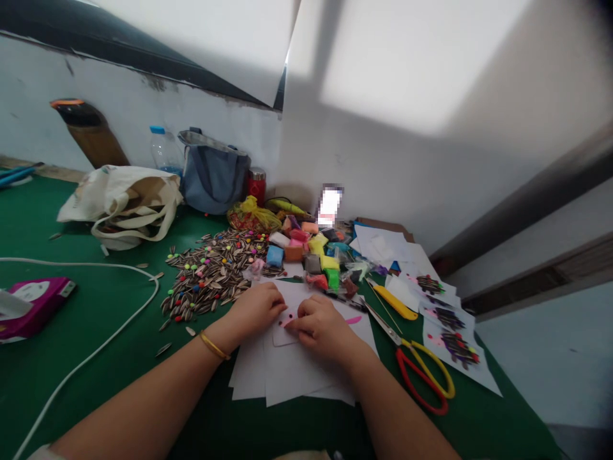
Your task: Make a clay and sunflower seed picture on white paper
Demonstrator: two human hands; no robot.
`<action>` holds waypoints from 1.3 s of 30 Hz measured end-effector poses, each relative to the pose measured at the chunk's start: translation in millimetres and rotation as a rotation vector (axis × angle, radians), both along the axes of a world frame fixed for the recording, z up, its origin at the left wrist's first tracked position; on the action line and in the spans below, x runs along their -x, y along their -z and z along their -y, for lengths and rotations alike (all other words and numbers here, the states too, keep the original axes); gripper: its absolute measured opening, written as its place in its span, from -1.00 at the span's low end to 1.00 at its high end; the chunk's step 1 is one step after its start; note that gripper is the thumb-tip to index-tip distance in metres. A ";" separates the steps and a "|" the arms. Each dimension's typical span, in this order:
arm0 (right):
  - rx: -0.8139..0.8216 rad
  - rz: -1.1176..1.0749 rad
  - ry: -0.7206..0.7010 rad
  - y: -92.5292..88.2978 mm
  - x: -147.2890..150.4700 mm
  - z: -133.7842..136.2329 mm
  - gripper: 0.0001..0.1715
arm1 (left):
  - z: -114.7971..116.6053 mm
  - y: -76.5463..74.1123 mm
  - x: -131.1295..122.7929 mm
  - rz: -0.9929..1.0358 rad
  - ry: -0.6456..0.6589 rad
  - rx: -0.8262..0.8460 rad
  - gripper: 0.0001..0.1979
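Both bare hands work close together over a small white sheet (281,340), which lies on a stack of larger white papers (306,382) on the green table (119,364). The left hand (261,309) lies palm down at the sheet's upper left, fingers bent together and fingertips at the paper. The right hand (318,327) is half curled, its index finger reaching down to the sheet just beside small dark dots (290,315). Whether either hand pinches anything cannot be told. A pink strip (353,320) lies on the paper, right of the right hand. A gold bangle (214,347) circles the left wrist.

Left of the papers spreads a heap of striped seeds (220,265) mixed with coloured beads. Beyond the hands sit wrapped blocks in many colours, among them a blue block (274,256). To the right lie scissors (402,343) with red and yellow handles, a yellow cutter (395,302), and sheets bearing seed figures (483,378). Along the back are a lit phone (329,206), a red flask (257,186), a blue bag (214,176) and a cream bag (119,191). A white cable (102,348) curves across the left side, near a magenta box (41,310).
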State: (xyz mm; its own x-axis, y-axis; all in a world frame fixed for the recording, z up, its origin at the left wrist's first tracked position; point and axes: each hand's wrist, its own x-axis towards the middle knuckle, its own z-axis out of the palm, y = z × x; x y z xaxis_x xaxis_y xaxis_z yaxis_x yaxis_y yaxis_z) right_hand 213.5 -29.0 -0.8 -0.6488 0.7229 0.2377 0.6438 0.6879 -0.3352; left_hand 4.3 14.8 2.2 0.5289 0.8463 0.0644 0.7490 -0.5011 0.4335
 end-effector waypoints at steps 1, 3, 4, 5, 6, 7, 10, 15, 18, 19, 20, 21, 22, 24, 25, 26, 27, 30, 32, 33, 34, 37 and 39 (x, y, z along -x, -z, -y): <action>-0.004 0.003 0.000 0.9 0.6 0.0 -0.75 | 0.0 0.0 0.1 0.000 0.002 0.001 -0.81; -0.011 0.006 -0.001 2.0 1.2 -0.3 -0.75 | -0.2 0.4 0.3 -0.001 0.005 0.007 -0.82; -0.014 0.006 0.002 2.2 1.3 -0.5 -0.75 | -0.3 0.7 0.5 -0.002 0.003 0.008 -0.82; -0.015 0.005 0.005 2.1 1.1 -0.7 -0.75 | -0.4 0.9 0.5 -0.001 0.002 0.009 -0.82; -0.014 0.004 0.006 1.8 0.8 -0.9 -0.75 | -0.5 1.1 0.6 -0.001 0.002 0.010 -0.82; -0.012 0.003 0.006 1.4 0.5 -1.0 -0.75 | -0.5 1.2 0.6 0.001 0.001 0.009 -0.81; -0.010 0.018 -0.017 0.0 0.1 -1.0 -0.78 | -0.6 1.2 0.5 0.003 0.006 0.010 -0.81; -0.014 0.040 -0.021 -2.1 1.2 0.2 -0.78 | -0.5 1.0 0.3 0.002 0.005 0.011 -0.79; -0.010 0.049 -0.026 -3.2 1.7 1.3 -0.78 | -0.5 0.8 0.5 0.010 0.013 0.008 -0.79; -0.007 0.052 -0.026 -3.6 1.6 1.6 -0.78 | -0.5 0.6 0.5 0.012 0.012 0.009 -0.79; -0.006 0.050 -0.028 -4.1 1.4 1.7 -0.77 | -0.5 0.6 0.6 0.015 0.012 0.011 -0.79; -0.005 0.045 -0.031 -4.6 1.0 1.8 -0.76 | -0.6 0.5 0.7 0.019 0.012 0.012 -0.79; -0.006 0.038 -0.036 -5.3 0.5 1.8 -0.75 | -0.6 0.5 0.7 0.024 0.014 0.011 -0.79; -0.004 0.030 -0.048 -6.7 -0.7 1.6 -0.74 | -0.7 0.7 0.9 0.030 0.017 0.009 -0.80; 0.002 0.029 -0.050 -7.2 -1.3 1.6 -0.74 | -0.8 0.9 1.0 0.030 0.017 0.009 -0.80; 0.011 0.030 -0.048 -7.6 -1.8 1.6 -0.75 | -0.8 1.2 1.1 0.028 0.013 0.009 -0.80; 0.023 0.030 -0.044 -7.6 -2.0 1.6 -0.77 | -0.9 1.5 1.2 0.024 0.011 0.010 -0.80; 0.046 0.026 -0.030 -5.6 -0.8 2.2 -0.77 | -1.4 2.6 1.4 0.018 0.015 0.004 -0.81; 0.046 0.028 -0.027 -3.3 1.6 2.9 -0.77 | -1.7 2.7 1.3 0.016 0.018 0.002 -0.81; 0.046 0.029 -0.023 -2.3 3.1 3.3 -0.77 | -1.7 2.4 1.1 0.015 0.017 0.005 -0.81; 0.046 0.030 -0.018 -1.5 4.5 3.6 -0.78 | -1.6 1.9 0.8 0.014 0.014 0.007 -0.81; 0.052 0.033 -0.003 -0.9 7.8 4.5 -0.77 | -1.0 0.0 0.2 0.012 0.010 0.015 -0.81; 0.058 0.035 -0.007 -1.4 9.0 5.2 -0.77 | -0.7 -0.8 0.0 0.018 0.014 0.014 -0.81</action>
